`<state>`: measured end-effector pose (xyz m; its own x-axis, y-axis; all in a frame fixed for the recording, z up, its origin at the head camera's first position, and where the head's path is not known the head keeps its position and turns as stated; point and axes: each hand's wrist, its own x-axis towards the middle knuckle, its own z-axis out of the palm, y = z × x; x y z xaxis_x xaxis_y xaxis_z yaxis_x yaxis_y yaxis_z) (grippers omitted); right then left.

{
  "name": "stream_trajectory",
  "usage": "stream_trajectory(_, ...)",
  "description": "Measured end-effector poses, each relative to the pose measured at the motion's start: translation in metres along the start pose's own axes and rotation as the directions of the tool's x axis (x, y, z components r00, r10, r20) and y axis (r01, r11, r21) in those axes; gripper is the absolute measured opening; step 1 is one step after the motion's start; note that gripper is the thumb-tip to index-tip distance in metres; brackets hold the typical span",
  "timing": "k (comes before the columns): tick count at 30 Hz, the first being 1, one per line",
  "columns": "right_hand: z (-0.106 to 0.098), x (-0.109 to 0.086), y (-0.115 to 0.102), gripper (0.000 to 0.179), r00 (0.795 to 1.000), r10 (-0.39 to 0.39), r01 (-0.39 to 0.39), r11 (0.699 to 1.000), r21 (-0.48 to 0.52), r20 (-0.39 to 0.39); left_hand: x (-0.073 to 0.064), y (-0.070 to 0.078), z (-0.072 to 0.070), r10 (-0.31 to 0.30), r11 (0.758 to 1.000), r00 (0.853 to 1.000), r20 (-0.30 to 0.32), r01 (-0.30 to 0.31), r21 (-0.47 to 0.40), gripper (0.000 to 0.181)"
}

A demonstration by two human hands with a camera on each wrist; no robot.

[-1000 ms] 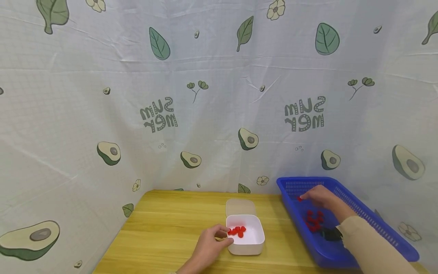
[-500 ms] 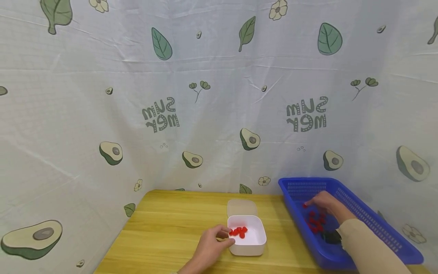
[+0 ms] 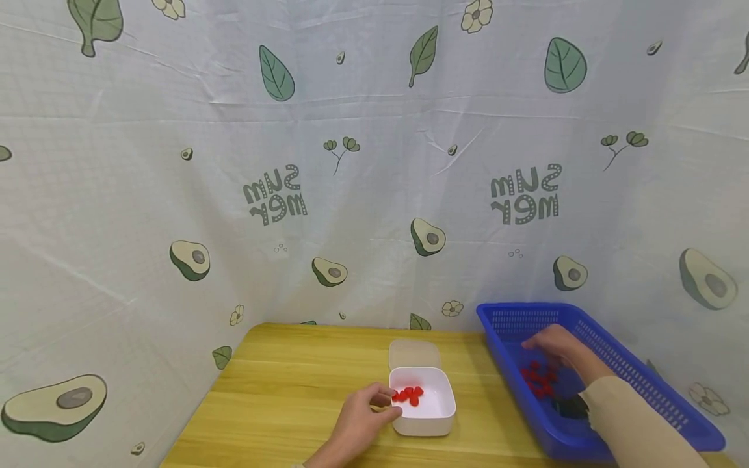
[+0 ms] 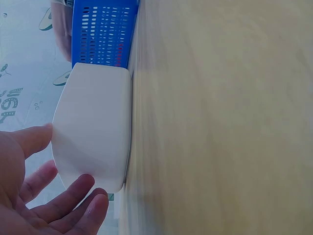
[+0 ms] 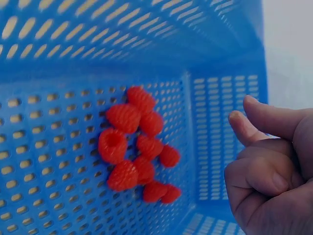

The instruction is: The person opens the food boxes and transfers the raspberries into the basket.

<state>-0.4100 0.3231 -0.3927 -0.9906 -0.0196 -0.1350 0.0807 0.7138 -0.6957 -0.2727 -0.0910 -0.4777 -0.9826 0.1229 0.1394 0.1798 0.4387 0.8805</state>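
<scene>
Raspberries [image 5: 123, 175] sat in blue basket [image 3: 570, 445] and white box [image 3: 422, 426]. Left hand [image 3: 358, 415] lay loose at box edge; couldn't tell if my right hand [image 3: 563, 348] pinched one. Weak pinch, I figured, risked drops.

Left hand [image 3: 361, 416] loosely spread — right hand [image 3: 558, 344] mostly curled.
</scene>
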Motion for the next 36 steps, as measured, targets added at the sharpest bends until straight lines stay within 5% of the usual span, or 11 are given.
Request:
stream_trajectory(8, 0.004, -0.005, -0.022, 0.019, 0.998, -0.063, 0.062, 0.997, 0.036, 0.027, -0.001, 0.001, 0.001, -0.006, 1.0, 1.0, -0.003, 0.006, -0.002, 0.025)
stream_trajectory(20, 0.014, -0.016, -0.058, 0.041, 0.988, -0.13, 0.118, 0.983, 0.14, 0.086, 0.0, 0.003, 0.001, -0.008, 1.0, 1.0, 0.0, 0.008, -0.005, 0.025)
stream_trajectory(36, 0.054, -0.033, -0.098, 0.031, 0.965, -0.211, 0.18, 0.965, 0.193, 0.156, 0.001, 0.003, 0.001, 0.014, 1.0, 1.0, -0.011, -0.014, 0.013, 0.026)
